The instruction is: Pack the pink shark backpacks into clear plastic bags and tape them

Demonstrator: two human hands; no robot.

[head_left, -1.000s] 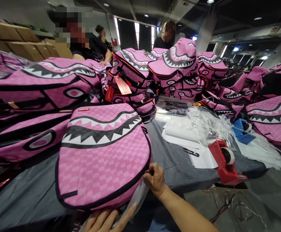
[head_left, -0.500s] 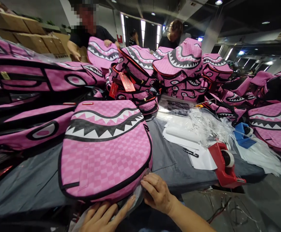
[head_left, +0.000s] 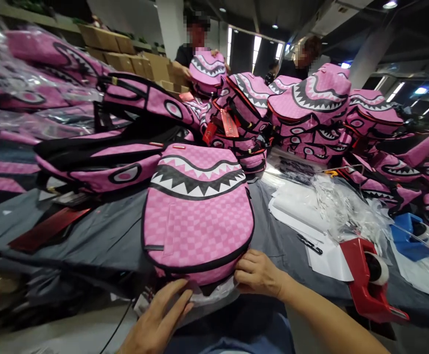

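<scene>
A pink checkered backpack [head_left: 199, 231] with a black-and-white shark-mouth print lies face up on the table in front of me, its bottom toward me. Thin clear plastic, apparently a bag [head_left: 216, 297], runs along the backpack's near edge between my hands. My right hand [head_left: 260, 275] is closed on the plastic at the near right corner, knuckles up. At the near left corner, my left hand [head_left: 162, 312] has its thumb and fingers close together on the plastic, against the backpack's bottom. Its fingertips are partly hidden.
More pink backpacks [head_left: 103, 169] are stacked at left and behind. White sheets [head_left: 291, 206], a black pen or cutter [head_left: 310, 243], crumpled plastic [head_left: 339, 206], a red tape dispenser [head_left: 365, 280] and a blue one [head_left: 409, 236] lie at right. Co-workers stand across the table.
My view has turned left, so everything sits further right. My left hand's fingers have drawn closer together at the near left corner. The right hand keeps its grip on the plastic.
</scene>
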